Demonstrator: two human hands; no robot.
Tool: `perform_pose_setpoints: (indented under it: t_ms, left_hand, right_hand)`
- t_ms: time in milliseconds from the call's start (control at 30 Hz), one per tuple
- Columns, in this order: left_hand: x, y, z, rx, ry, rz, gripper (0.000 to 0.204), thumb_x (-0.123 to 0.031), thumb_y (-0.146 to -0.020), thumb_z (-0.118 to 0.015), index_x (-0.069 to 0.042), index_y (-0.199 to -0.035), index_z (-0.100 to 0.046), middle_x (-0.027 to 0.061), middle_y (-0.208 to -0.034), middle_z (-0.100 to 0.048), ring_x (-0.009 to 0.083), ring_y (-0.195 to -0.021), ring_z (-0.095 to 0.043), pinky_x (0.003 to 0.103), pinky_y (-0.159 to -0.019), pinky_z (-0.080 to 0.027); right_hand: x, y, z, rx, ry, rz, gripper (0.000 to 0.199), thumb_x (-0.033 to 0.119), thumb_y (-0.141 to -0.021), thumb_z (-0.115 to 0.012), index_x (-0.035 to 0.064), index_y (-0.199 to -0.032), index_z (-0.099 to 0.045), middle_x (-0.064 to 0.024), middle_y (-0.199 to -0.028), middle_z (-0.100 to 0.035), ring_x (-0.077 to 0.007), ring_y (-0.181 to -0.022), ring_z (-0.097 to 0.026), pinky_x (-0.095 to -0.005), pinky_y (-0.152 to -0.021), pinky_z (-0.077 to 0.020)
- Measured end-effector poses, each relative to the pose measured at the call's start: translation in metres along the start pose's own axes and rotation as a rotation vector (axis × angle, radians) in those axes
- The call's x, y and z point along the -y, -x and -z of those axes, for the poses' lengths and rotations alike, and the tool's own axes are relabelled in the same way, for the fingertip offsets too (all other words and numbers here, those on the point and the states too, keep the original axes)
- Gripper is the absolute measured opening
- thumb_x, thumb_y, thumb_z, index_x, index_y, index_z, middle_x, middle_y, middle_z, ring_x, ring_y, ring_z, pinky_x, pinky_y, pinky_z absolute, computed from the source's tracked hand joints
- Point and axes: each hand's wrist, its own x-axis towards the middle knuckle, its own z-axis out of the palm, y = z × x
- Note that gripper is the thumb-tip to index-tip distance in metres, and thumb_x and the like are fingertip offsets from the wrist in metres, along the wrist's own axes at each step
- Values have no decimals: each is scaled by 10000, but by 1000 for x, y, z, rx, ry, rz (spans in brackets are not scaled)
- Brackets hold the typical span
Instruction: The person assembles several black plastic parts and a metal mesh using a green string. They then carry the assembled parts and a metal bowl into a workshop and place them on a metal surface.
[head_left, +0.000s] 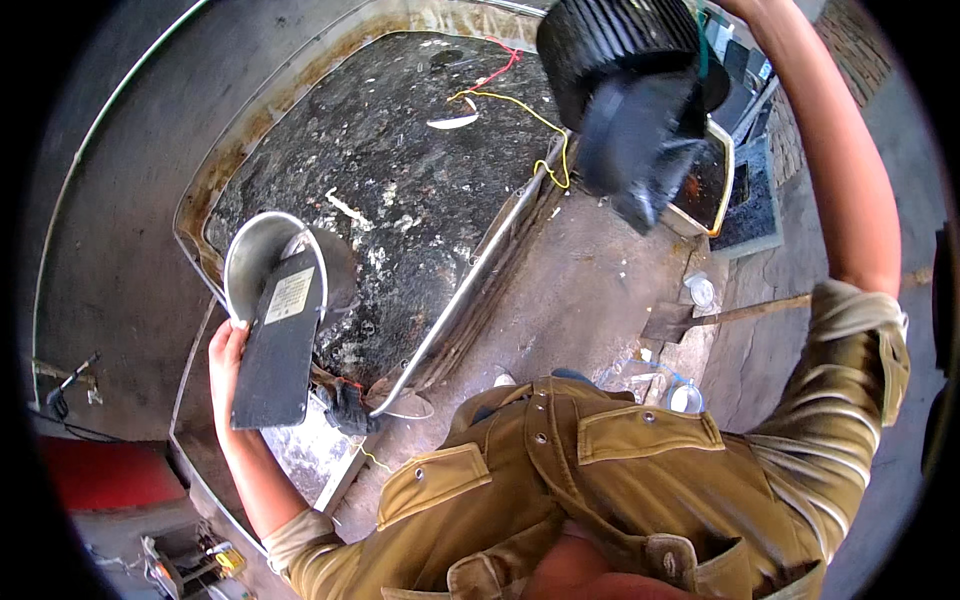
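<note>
At the left, my left hand (227, 352) is closed at the lower rim of a round silver metal bucket (245, 250). A flat dark board (270, 365) with a pale label sticks out of the bucket's mouth and covers part of that hand. My right arm is raised to the upper right, and my right hand (742, 6) is mostly cut off by the top edge, so its fingers do not show. Beside it is a black ribbed cylinder (618, 50), with a blurred, dark, shiny sheet-like piece (640, 140) below it. Whether my right hand holds the cylinder is hidden.
A large basin with dark, mottled contents (380, 150) has a metal rail (470, 290) along its near side. A yellow cord (530, 108) crosses that edge. On the right lie a long-handled shovel (668, 322), a small white container (686, 399) and a pale-rimmed tub (730, 175).
</note>
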Motion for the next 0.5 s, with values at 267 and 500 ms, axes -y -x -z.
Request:
perform_pose_setpoints:
  t_ms: [267, 500]
  left_hand:
    - [38, 74, 49, -315, -112, 62, 185, -185, -870, -461, -30, -892, -560, -18, -698, -553, 36, -568, -485, 187, -517, -384]
    - [26, 141, 16, -598, 137, 160, 195, -200, -867, -484, -20, -881, -558, 9, -715, -581, 57, -576, -519, 199, -536, -414]
  right_hand:
    - [-84, -102, -130, 420, -160, -297, 191, 185, -787, -544, 41, -906, -501, -116, -746, -576, -205, -594, -538, -326, -485, -411]
    - [-199, -114, -242, 647, -219, -452, 223, 164, -757, -579, 0, -863, -472, -139, -725, -546, -245, -589, -519, -333, -500, -400]
